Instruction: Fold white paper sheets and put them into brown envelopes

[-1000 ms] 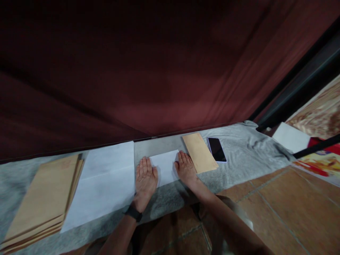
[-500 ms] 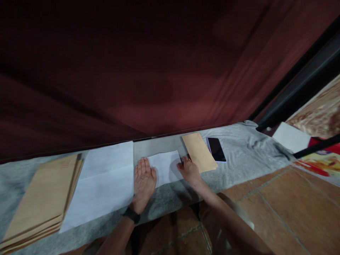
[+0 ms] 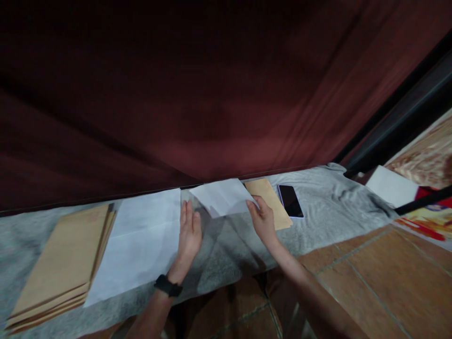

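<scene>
My right hand (image 3: pixel 263 219) pinches the right edge of a folded sheet of white paper (image 3: pixel 224 197), which is lifted off the grey cloth. Beside that sheet, my left hand (image 3: pixel 189 230) is held with its fingers stretched out and nothing in it; it wears a black band at the wrist. Just left of it lies larger white paper (image 3: pixel 141 240) with a crease across it. Partly behind my right hand is a brown envelope (image 3: pixel 273 202).
A stack of brown envelopes (image 3: pixel 63 259) lies at the far left. A phone (image 3: pixel 291 201) rests right of the single envelope. The grey cloth (image 3: pixel 328 207) covers the bench, with a dark red curtain (image 3: pixel 212 117) behind. Tiled floor (image 3: pixel 363 268) lies in front.
The folded paper has come up off the cloth and tilted, raised by my right hand. My left hand has let go of its left edge and turned sideways.
</scene>
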A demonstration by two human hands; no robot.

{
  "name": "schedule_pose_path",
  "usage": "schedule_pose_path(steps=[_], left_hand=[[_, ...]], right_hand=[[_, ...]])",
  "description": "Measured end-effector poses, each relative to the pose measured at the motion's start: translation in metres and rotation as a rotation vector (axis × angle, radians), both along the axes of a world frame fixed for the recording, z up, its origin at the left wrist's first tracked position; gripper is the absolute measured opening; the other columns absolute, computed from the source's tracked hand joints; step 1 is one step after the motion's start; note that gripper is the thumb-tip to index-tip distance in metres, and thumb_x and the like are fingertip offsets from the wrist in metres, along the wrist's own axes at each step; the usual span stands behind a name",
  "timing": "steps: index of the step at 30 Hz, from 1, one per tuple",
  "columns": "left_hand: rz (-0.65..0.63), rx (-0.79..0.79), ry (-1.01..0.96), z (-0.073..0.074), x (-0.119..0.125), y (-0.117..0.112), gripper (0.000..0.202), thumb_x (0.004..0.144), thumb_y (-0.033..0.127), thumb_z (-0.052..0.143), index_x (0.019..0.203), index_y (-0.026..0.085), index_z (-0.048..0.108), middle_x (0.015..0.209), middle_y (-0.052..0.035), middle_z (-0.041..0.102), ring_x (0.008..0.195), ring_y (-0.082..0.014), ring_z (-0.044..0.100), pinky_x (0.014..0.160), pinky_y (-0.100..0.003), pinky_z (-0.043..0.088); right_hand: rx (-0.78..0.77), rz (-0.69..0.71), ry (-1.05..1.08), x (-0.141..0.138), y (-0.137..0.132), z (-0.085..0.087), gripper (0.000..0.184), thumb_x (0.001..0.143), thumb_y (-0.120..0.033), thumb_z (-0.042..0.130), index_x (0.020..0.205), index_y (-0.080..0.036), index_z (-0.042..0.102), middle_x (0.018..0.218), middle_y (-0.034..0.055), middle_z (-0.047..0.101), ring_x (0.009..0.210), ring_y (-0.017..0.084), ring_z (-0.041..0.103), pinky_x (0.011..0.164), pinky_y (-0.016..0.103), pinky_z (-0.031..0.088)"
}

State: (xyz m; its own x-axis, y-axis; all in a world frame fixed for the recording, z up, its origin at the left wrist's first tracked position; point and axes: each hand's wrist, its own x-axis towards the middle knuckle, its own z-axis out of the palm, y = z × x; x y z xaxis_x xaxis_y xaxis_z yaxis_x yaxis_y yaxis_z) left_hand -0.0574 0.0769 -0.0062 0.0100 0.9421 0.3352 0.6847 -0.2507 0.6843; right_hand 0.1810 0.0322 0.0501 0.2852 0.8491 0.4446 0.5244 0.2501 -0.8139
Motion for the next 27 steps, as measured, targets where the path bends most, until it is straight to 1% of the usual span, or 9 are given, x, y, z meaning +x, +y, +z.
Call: schedule_pose_path(steps=[2, 4, 7, 9, 15, 18, 20, 24, 27], left_hand=[[0.019, 0.033, -0.072, 0.015, -0.006, 0.003, 0.061, 0.105, 0.044, 0.019, 0.16, 0.018, 0.025, 0.168, -0.0101, 0.022, 0.156, -0.0213, 0.018, 0.128, -0.043, 0.018], [0.048, 0.07, -0.13, 0.027, -0.014, 0.006, 0.061, 0.105, 0.045, 0.019, 0.158, 0.018, 0.03, 0.167, -0.0104, 0.026, 0.155, -0.022, 0.021, 0.128, -0.044, 0.018], [0.05, 0.092, -0.202, 0.037, -0.023, 0.009, 0.059, 0.105, 0.048, 0.022, 0.153, 0.018, 0.04, 0.163, -0.0105, 0.037, 0.151, -0.0215, 0.032, 0.127, -0.043, 0.023], [-0.041, 0.063, -0.191, 0.039, -0.025, 0.009, 0.057, 0.105, 0.048, 0.024, 0.148, 0.019, 0.047, 0.159, -0.0093, 0.043, 0.148, -0.0208, 0.038, 0.126, -0.042, 0.026], [-0.543, -0.092, 0.154, 0.026, -0.006, -0.005, 0.053, 0.106, 0.042, 0.024, 0.15, 0.023, 0.045, 0.158, -0.0039, 0.045, 0.148, -0.0152, 0.037, 0.125, -0.039, 0.03], [-0.733, -0.091, 0.346, 0.016, 0.007, -0.014, 0.051, 0.106, 0.04, 0.024, 0.151, 0.026, 0.043, 0.16, -0.0018, 0.041, 0.15, -0.013, 0.032, 0.127, -0.039, 0.026], [-0.792, -0.11, 0.416, 0.011, 0.014, -0.019, 0.05, 0.107, 0.039, 0.024, 0.152, 0.027, 0.041, 0.161, -0.0005, 0.038, 0.151, -0.0124, 0.029, 0.128, -0.04, 0.022], [-0.836, -0.124, 0.454, 0.006, 0.028, -0.023, 0.049, 0.107, 0.037, 0.022, 0.154, 0.03, 0.037, 0.163, 0.0019, 0.034, 0.152, -0.0111, 0.026, 0.128, -0.038, 0.019], [-0.833, -0.086, 0.469, 0.001, 0.039, -0.021, 0.049, 0.107, 0.037, 0.022, 0.152, 0.031, 0.041, 0.162, 0.0021, 0.035, 0.152, -0.0117, 0.026, 0.128, -0.039, 0.018]], right_hand=[[0.106, 0.112, -0.169, 0.0, -0.009, 0.01, 0.031, 0.104, -0.031, 0.042, 0.117, -0.021, 0.069, 0.113, 0.0064, 0.074, 0.107, 0.021, 0.067, 0.095, 0.034, 0.053], [0.133, 0.284, -0.377, -0.002, -0.016, 0.011, 0.033, 0.105, -0.024, 0.041, 0.123, -0.024, 0.068, 0.125, 0.005, 0.071, 0.12, 0.019, 0.063, 0.109, 0.037, 0.047], [0.092, 0.469, -0.62, -0.008, -0.025, 0.0, 0.034, 0.104, -0.018, 0.043, 0.126, -0.026, 0.068, 0.13, 0.0032, 0.07, 0.123, 0.018, 0.062, 0.114, 0.037, 0.043], [0.059, 0.541, -0.694, -0.013, -0.03, -0.011, 0.033, 0.104, -0.018, 0.045, 0.126, -0.024, 0.069, 0.129, 0.003, 0.071, 0.121, 0.017, 0.063, 0.113, 0.035, 0.044], [-0.067, 0.667, -0.742, -0.017, -0.046, -0.029, 0.035, 0.101, -0.019, 0.05, 0.131, -0.028, 0.065, 0.137, 0.0019, 0.066, 0.126, 0.016, 0.06, 0.112, 0.033, 0.045], [-0.111, 0.694, -0.786, -0.016, -0.05, -0.036, 0.051, 0.093, -0.019, 0.061, 0.143, -0.024, 0.055, 0.148, 0.0066, 0.057, 0.137, 0.021, 0.051, 0.12, 0.039, 0.037], [-0.143, 0.697, -0.828, -0.017, -0.052, -0.042, 0.059, 0.09, -0.017, 0.063, 0.147, -0.022, 0.051, 0.149, 0.0099, 0.055, 0.139, 0.022, 0.05, 0.121, 0.041, 0.034], [-0.128, 0.715, -0.869, -0.02, -0.054, -0.049, 0.054, 0.093, -0.01, 0.057, 0.145, -0.021, 0.053, 0.143, 0.01, 0.061, 0.134, 0.019, 0.054, 0.121, 0.039, 0.035], [-0.11, 0.742, -0.846, -0.019, -0.056, -0.048, 0.052, 0.094, -0.009, 0.056, 0.143, -0.023, 0.055, 0.144, 0.0085, 0.06, 0.137, 0.018, 0.051, 0.121, 0.038, 0.035]])
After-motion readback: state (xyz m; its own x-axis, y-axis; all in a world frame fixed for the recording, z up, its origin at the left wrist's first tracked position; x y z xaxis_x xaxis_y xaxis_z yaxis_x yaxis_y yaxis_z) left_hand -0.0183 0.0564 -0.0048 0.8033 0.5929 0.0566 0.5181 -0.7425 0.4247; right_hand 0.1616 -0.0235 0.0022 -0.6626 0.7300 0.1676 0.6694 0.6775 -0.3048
